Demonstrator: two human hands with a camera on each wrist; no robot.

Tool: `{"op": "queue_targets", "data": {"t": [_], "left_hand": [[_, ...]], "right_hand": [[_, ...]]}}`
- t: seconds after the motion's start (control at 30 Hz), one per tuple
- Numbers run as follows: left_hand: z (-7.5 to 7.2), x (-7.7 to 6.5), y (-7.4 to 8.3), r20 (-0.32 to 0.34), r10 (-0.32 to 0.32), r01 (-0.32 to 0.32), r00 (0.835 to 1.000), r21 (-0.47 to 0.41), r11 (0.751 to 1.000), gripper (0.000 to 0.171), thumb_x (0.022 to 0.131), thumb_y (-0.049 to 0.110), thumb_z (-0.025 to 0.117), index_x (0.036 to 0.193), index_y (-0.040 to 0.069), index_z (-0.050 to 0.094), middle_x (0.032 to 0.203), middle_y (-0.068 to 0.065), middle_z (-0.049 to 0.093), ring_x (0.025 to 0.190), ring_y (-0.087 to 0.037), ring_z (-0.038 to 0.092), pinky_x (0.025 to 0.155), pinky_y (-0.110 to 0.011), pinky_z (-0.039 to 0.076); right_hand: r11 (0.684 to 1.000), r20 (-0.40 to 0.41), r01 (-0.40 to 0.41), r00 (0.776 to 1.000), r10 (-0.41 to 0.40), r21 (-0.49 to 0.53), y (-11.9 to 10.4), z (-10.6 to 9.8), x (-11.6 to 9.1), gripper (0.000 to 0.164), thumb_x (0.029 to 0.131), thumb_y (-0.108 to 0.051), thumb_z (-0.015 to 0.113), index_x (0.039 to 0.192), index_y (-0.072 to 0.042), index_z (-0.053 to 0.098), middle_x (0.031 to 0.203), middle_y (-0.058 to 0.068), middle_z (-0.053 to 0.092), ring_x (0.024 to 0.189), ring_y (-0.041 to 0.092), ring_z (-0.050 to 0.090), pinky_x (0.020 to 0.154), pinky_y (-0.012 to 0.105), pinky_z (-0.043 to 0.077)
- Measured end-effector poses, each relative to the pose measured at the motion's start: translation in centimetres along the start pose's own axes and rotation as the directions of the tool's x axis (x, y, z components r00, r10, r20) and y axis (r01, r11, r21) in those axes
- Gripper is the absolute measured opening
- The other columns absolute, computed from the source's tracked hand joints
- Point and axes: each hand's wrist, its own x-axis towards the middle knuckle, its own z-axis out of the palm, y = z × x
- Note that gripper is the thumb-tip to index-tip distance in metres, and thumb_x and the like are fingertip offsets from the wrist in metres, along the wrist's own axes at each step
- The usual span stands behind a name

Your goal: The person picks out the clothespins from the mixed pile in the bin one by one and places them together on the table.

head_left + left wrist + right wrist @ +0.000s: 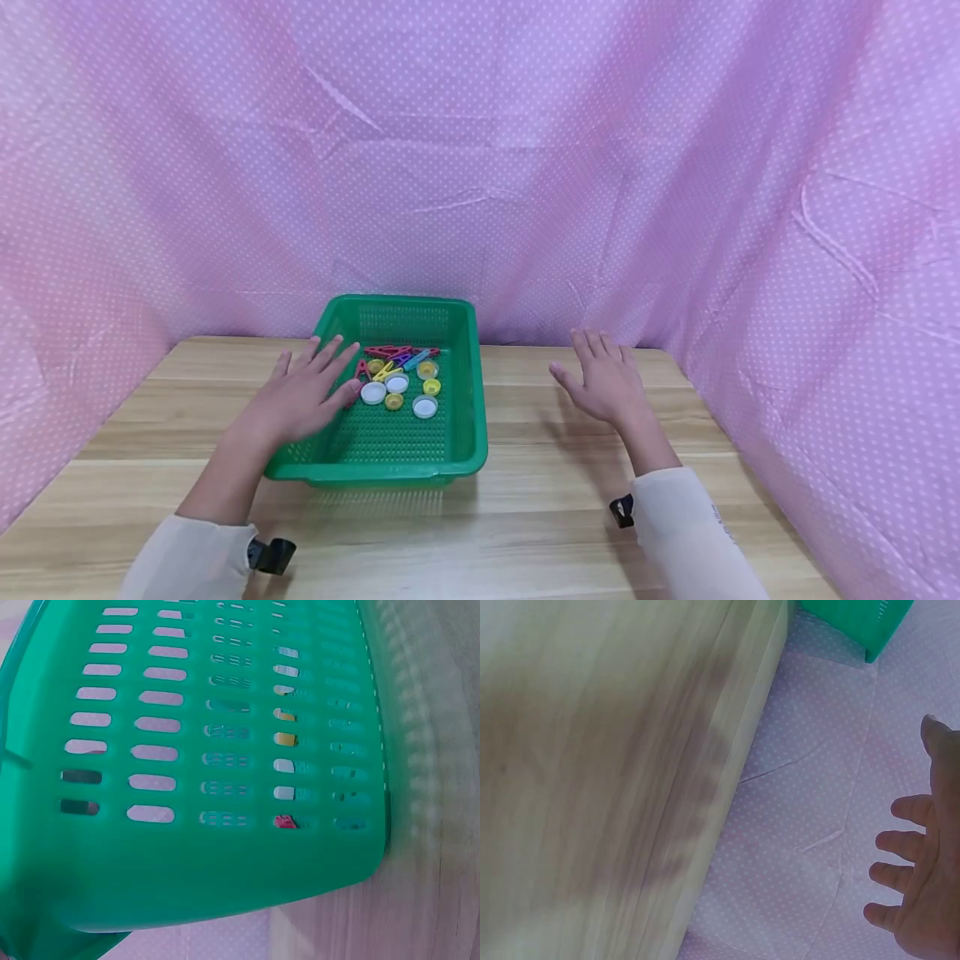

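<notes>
A green plastic basket (pixel 480 400) with slotted walls stands on the wooden table, left of the middle. Inside lie several small clothespins, among them a yellow one (pixel 387 372) and a blue one (pixel 417 359), and several round caps, some white (pixel 424 407), some yellow (pixel 431 387). My left hand (pixel 296 400) is over the basket's left side, fingers straight and spread, holding nothing; it overlaps some pink clothespins in the head view. Well to the right of the basket, my right hand (pixel 602 383) hovers over the table with fingers extended and thumb apart, also holding nothing.
The light wooden table (pixel 540 533) ends at a pink-purple polka-dot cloth (pixel 495 167) that hangs behind it and along both sides. Each sleeve has a black device at the wrist, one left (pixel 272 556) and one right (pixel 622 511).
</notes>
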Motion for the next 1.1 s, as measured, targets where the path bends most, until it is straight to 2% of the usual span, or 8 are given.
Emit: {"op": "queue_targets", "data": {"t": [0.27,0.57,0.8,0.93,1.1], "left_hand": [[0.0,-0.1,-0.7,0.008,-0.017,0.017,1.0,-0.01,1.0,0.068,0.11,0.05,0.038,0.164,0.012,0.025,0.166,-0.025,0.02,0.149,-0.056,0.012,0.115,-0.078,0.007],[-0.7,-0.4,-2.0,-0.018,-0.03,0.028,0.999,-0.086,0.996,0.067,0.11,0.046,0.042,0.164,0.011,0.024,0.164,-0.029,0.022,0.145,-0.059,0.018,0.111,-0.081,0.017],[-0.9,-0.5,-3.3,-0.032,-0.068,0.062,0.997,-0.159,0.985,0.067,0.11,0.044,0.043,0.162,0.006,0.028,0.161,-0.031,0.025,0.143,-0.06,0.023,0.107,-0.082,0.024],[-0.6,-0.5,-3.9,-0.05,-0.056,0.045,0.997,-0.196,0.979,0.066,0.109,0.039,0.048,0.16,0.0,0.029,0.158,-0.034,0.03,0.14,-0.06,0.028,0.108,-0.079,0.028],[-0.6,-0.7,-4.0,-0.069,-0.068,0.046,0.995,-0.274,0.961,0.065,0.109,0.034,0.052,0.158,-0.003,0.031,0.154,-0.035,0.035,0.14,-0.057,0.032,0.108,-0.076,0.032]], "right_hand": [[0.999,-0.031,0.05,0.998,-0.05,-0.017,-0.3,-0.3,0.5,0.081,0.104,-0.06,0.044,0.162,-0.005,0.027,0.163,0.023,0.031,0.151,0.045,0.022,0.123,0.063,0.015],[0.995,-0.004,0.096,0.995,-0.096,0.001,-2.1,-1.2,2.4,0.078,0.105,-0.053,0.05,0.162,-0.005,0.026,0.163,0.023,0.03,0.15,0.043,0.025,0.123,0.063,0.018],[0.989,0.009,0.147,0.989,-0.147,0.01,-4.8,-1.1,4.4,0.074,0.106,-0.052,0.048,0.161,-0.007,0.028,0.163,0.021,0.032,0.151,0.042,0.027,0.123,0.062,0.02],[0.982,0.012,0.186,0.982,-0.187,0.014,-6.7,-0.8,5.5,0.073,0.106,-0.051,0.049,0.161,-0.007,0.029,0.162,0.02,0.034,0.149,0.042,0.03,0.122,0.061,0.024],[0.974,0.01,0.227,0.974,-0.227,-0.014,-9.1,-0.4,6.8,0.072,0.105,-0.05,0.052,0.16,-0.007,0.034,0.161,0.018,0.038,0.149,0.04,0.033,0.122,0.059,0.027]]}}
